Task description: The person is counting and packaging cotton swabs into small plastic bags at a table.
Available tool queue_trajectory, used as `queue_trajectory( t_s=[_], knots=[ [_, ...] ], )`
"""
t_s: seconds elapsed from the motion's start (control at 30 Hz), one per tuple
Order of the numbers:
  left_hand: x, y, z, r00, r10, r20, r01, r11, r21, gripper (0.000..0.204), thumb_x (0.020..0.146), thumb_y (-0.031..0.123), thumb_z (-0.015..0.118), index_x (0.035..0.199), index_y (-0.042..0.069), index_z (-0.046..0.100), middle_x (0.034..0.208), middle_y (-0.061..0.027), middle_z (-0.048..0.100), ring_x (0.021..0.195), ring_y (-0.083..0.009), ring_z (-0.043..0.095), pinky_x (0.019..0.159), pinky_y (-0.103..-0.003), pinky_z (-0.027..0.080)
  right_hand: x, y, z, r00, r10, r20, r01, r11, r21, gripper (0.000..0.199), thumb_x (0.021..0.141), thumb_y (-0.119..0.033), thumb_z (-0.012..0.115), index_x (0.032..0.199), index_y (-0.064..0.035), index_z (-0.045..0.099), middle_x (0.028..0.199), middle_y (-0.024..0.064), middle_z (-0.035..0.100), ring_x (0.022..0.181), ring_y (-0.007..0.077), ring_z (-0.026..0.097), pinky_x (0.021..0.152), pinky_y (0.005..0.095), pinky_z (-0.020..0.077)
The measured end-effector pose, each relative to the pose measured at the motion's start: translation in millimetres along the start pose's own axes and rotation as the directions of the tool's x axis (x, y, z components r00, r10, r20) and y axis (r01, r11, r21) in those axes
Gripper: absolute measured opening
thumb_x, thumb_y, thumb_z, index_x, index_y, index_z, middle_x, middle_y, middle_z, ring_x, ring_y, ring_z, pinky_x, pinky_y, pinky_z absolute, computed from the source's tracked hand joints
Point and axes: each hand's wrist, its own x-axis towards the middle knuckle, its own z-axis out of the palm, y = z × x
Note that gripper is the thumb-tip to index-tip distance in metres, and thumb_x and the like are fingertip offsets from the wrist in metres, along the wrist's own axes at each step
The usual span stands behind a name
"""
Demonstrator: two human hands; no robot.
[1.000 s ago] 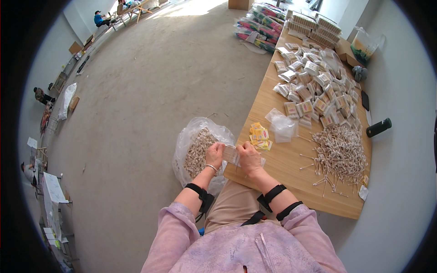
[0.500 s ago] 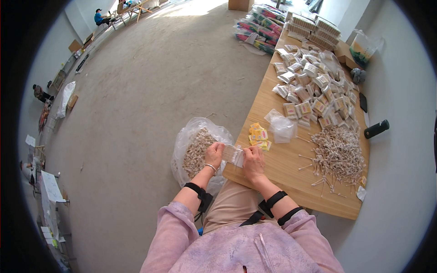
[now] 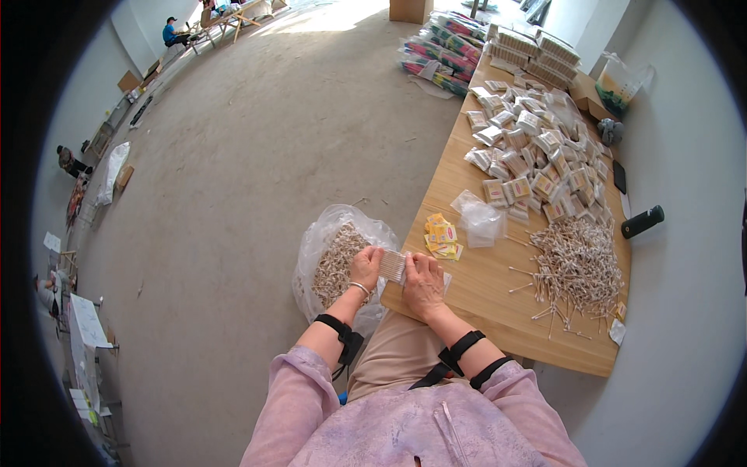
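Over the table's near left corner, my left hand (image 3: 366, 267) pinches the left end of a flat pack of cotton swabs (image 3: 391, 265), the sticks lined up in a row. My right hand (image 3: 424, 286) is closed on the pack's right end, fingers bent over its edge. A bit of clear plastic shows beyond the right hand; how it joins the pack is hidden. Just past my hands lie several yellow printed cards (image 3: 442, 236) and clear empty plastic bags (image 3: 480, 219). Below my left hand, a big clear bag of loose swabs (image 3: 340, 257) stands beside the table.
A heap of loose cotton swabs (image 3: 577, 265) covers the table's right side. Beyond it are piled filled swab packs (image 3: 537, 148) and stacked packs (image 3: 537, 50). A black bottle (image 3: 643, 222) and a phone (image 3: 619, 177) lie by the wall. Colourful bundles (image 3: 443, 54) rest past the table.
My right hand has shifted left along the pack and now covers more of its right end. My left hand keeps its hold in nearly the same place.
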Motion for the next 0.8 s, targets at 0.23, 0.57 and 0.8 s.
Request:
queue_trajectory(
  t_s=[0.23, 0.57, 0.8],
  knots=[
    [2, 0, 1, 1.0, 0.008, -0.018, -0.008, 0.999, 0.046, 0.028, 0.091, 0.028, 0.055, 0.087, 0.002, 0.064, 0.07, -0.0055, 0.063, 0.063, -0.0125, 0.056, 0.061, -0.029, 0.045, -14, 23, -12, 1.0, 0.018, -0.008, -0.018, 1.0, -0.003, 0.037, 0.076, -0.009, 0.056, 0.111, 0.0003, 0.059, 0.103, 0.0102, 0.053, 0.101, 0.0268, 0.048, 0.085, 0.0384, 0.0398],
    [4, -3, 1, 0.999, 0.008, -0.048, 0.0, 0.989, 0.15, 0.03, 0.091, 0.029, 0.055, 0.087, 0.001, 0.065, 0.069, -0.0046, 0.062, 0.063, -0.0119, 0.054, 0.061, -0.028, 0.045, 14, 76, -35, 0.942, 0.296, -0.155, -0.29, 0.955, 0.06, 0.024, 0.077, -0.022, 0.066, 0.096, -0.0081, 0.061, 0.096, 0.0075, 0.056, 0.096, 0.0266, 0.05, 0.083, 0.0393, 0.0424],
    [0, -3, 1, 0.999, -0.006, -0.046, 0.011, 0.996, 0.09, 0.029, 0.09, 0.031, 0.054, 0.084, 0.004, 0.064, 0.068, -0.0108, 0.062, 0.063, -0.0193, 0.06, 0.061, -0.033, 0.046, 56, 68, -21, 0.791, 0.611, 0.024, -0.61, 0.791, -0.043, 0.029, 0.078, -0.03, 0.068, 0.098, -0.0095, 0.061, 0.098, 0.0075, 0.056, 0.102, 0.0267, 0.05, 0.085, 0.0398, 0.0428]
  ],
)
